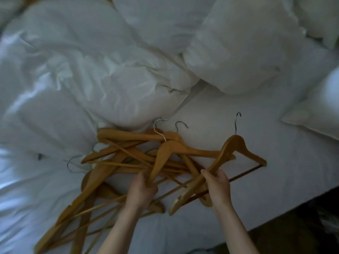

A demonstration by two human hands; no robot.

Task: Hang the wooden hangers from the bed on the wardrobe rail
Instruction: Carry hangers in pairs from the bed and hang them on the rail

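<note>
Near the bed's (238, 116) front edge, a pile of wooden hangers (113, 162) is lying tangled on the white sheet. It is reaching from the middle toward the front left corner, where the lowest ones are being cut off by the picture's border. The left hand (142, 189) is gripping one arm-end of the top hanger (170, 149), fingers curled round the wood. The right hand (218, 187) is clamping the sloping arm of a second hanger (234, 145) at the pile's right side, its metal hook pointing toward the far edge. How many hangers are lying underneath is hard to count. A crumpled duvet (82, 70) is covering the bed's left half. Pillows (238, 43) are sitting blurred toward the far right corner.
</note>
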